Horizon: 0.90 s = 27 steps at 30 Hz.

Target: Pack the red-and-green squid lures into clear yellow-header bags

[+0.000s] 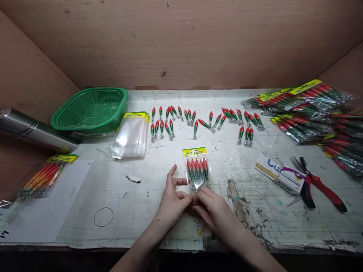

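Note:
A clear plastic bag with a yellow header (pixel 194 152) lies at the middle of the table, several red-and-green fishing lures (pixel 197 170) side by side in it. At its lower end my left hand (pixel 176 198) pinches the bag's edge between thumb and finger, with the other fingers spread along the left side. My right hand (pixel 211 204) is closed on the same lower edge, its fingertips meeting the left thumb. The bag's bottom edge is mostly hidden by my fingers. Beyond the bag, loose red-and-green lures (pixel 195 129) lie in rough rows.
A stack of clear bags (pixel 130 138) lies beside a green basket (pixel 89 109) and a steel flask (pixel 36 128). Filled lure packs (pixel 304 126) pile up at right, near red-handled pliers (pixel 314 181) and a small box (pixel 280 175). At left are another pack (pixel 45 175) and a rubber band (pixel 103 217).

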{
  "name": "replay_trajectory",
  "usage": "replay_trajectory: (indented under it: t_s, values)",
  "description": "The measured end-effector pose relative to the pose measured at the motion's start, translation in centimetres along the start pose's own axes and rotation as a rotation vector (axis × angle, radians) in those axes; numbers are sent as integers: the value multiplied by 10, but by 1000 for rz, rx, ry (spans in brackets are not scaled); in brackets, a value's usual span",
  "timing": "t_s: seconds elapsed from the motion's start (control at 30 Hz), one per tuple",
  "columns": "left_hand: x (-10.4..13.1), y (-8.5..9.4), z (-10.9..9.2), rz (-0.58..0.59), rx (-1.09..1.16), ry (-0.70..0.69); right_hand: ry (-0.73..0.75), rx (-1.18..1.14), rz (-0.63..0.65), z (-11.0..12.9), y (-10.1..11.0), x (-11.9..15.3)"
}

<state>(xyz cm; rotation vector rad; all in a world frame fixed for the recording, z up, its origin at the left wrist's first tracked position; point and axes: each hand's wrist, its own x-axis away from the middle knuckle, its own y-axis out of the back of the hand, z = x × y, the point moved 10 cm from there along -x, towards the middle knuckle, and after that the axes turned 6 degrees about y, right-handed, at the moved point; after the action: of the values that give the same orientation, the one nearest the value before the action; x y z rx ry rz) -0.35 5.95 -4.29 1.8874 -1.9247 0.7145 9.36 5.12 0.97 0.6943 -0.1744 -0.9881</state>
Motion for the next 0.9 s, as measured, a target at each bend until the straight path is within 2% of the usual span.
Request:
replay_trajectory:
  t_s: [0.07,0.13,0.2,0.23,0.3,0.33,0.37,0.4,0.43,0.47,0.57,0.63,0.7,0.73,0.8,0.9]
  values:
    - [1,0,-1,-14,-4,-5,8,-75,35,3,3,1]
    - [1,1,-2,-28,-2,-11,-38,-256,38,-7,13,8]
    - [0,1,-1,-33,-5,-22,-142,-425,-91,-35,40,24]
    - [-1,1,0,-31,-17,-31,-200,-443,-220,-55,62,35]
    - [-1,2,1,-9,-94,-75,-324,-237,-507,-94,114,67]
    - [0,3,0,-1,-158,-122,-369,-4,-621,-102,141,83]
    - [2,5,-4,6,-247,-188,-375,259,-663,-101,160,92]
    - [4,6,-10,10,-364,-280,-339,501,-655,-93,170,94]
    - [9,7,-20,6,-503,-400,-259,689,-599,-81,169,90]
    - [16,7,-31,-12,-658,-550,-143,801,-513,-67,160,81]
    - [48,-14,-59,-19,-1135,-1148,304,847,-236,-16,101,55]
    - [69,-33,-57,103,-1300,-1521,580,823,-86,12,58,46]
    - [77,-44,-50,250,-1319,-1712,748,757,-9,24,30,42]
    - [77,-46,-50,274,-1296,-1732,772,698,-10,24,25,39]
    - [68,-47,-53,239,-1223,-1651,696,518,-73,15,30,29]
    - [40,-34,-58,137,-1020,-1307,411,209,-170,-16,48,17]
